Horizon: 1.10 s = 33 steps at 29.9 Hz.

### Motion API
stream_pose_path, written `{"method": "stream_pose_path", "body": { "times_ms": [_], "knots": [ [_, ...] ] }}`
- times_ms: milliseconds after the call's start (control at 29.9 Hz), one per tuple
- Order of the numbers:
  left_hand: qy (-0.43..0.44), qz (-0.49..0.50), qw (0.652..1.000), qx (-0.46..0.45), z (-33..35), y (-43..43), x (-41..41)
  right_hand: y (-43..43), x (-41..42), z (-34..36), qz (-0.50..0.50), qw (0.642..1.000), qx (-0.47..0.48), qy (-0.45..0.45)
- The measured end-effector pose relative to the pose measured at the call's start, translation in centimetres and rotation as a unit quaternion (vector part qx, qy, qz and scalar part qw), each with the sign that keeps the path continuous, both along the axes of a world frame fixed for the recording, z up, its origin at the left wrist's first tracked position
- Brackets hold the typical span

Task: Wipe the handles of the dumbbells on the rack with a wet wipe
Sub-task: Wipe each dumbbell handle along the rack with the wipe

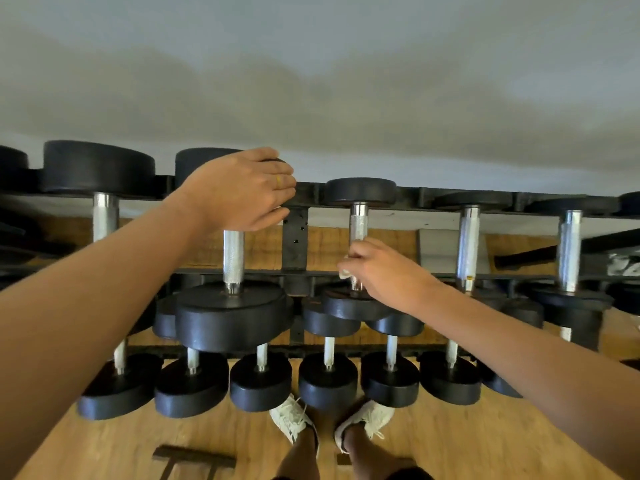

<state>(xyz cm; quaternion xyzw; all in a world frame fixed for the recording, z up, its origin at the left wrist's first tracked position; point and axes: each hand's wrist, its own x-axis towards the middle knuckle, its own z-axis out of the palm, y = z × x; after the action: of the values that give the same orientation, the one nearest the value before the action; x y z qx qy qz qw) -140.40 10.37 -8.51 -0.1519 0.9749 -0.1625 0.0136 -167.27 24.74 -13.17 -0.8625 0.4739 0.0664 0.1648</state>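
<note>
Head view, operator: I have the right hand (381, 271) closed around the knurled handle (358, 223) of the small dumbbell on the top tier of the rack (296, 237), low on the bar near the front weight.

Observer: Is the wet wipe in that grip?

Operator: Yes. A scrap of white wet wipe (344, 273) pokes out by the fingers, pinched against the bar. The rest is hidden in the palm, so I judge it is wrapped round the metal to clean it all the way round.

Observer: And the left hand?

Operator: The left hand (249, 192) is curled over the top of the neighbouring handle (233, 258), right by the back weight of the big dumbbell (232, 317). I see no cloth in it. I take it as a brace, steadying me while I lean over the rack.

Observer: How far along?

Operator: Hard to say. More handles stand to the right, and a lower row (329, 351) sits beneath; none shows whether it has been wiped. Next I'd slide the wipe along the bar
</note>
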Motion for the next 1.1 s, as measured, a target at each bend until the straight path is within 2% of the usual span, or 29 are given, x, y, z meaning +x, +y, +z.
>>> {"method": "stream_pose_path", "body": {
  "times_ms": [134,234,334,468,602,702,769,836,903,970,1003,1104],
  "knots": [
    [-0.009,0.005,1.0,0.012,0.2,0.0,0.0,1.9,-1.4,-0.5,-0.147,0.982,0.015,-0.121],
    [-0.008,0.011,1.0,0.024,-0.1,0.2,-0.5,2.7,-2.5,-1.1,-0.278,0.93,0.015,-0.239],
    [0.001,0.026,0.999,0.036,0.1,0.3,0.2,2.9,-3.2,-1.3,-0.36,0.881,0.016,-0.307],
    [0.013,0.031,0.998,0.048,0.0,2.4,-2.6,3.8,-6.3,-0.9,-0.413,0.826,0.026,-0.383],
    [0.049,0.001,0.997,0.058,-0.3,5.1,-9.1,4.7,-10.4,-0.7,-0.458,0.757,0.048,-0.464],
    [0.077,-0.007,0.996,0.05,-0.3,4.5,-14.0,4.8,-14.0,-1.2,-0.485,0.721,0.044,-0.493],
    [0.061,-0.022,0.997,0.052,-1.1,3.4,-16.3,4.9,-16.2,-1.4,-0.503,0.69,0.04,-0.519],
    [0.017,-0.034,0.997,0.06,-2.0,2.3,-17.6,4.6,-18.2,-1.5,-0.521,0.638,0.049,-0.564],
    [-0.02,-0.037,0.997,0.058,-3.0,2.1,-18.1,4.2,-19.6,-1.7,-0.544,0.567,0.067,-0.615],
    [-0.014,-0.022,0.999,0.043,-3.8,2.4,-18.4,3.7,-20.5,-2.1,-0.564,0.516,0.076,-0.64],
    [0.002,-0.013,0.999,0.032,-4.2,2.5,-18.4,3.4,-20.7,-2.5,-0.572,0.505,0.078,-0.642],
    [0.035,-0.005,0.999,-0.001,-4.6,2.8,-18.8,2.7,-21.1,-3.4,-0.583,0.501,0.082,-0.634]
  ]
}}
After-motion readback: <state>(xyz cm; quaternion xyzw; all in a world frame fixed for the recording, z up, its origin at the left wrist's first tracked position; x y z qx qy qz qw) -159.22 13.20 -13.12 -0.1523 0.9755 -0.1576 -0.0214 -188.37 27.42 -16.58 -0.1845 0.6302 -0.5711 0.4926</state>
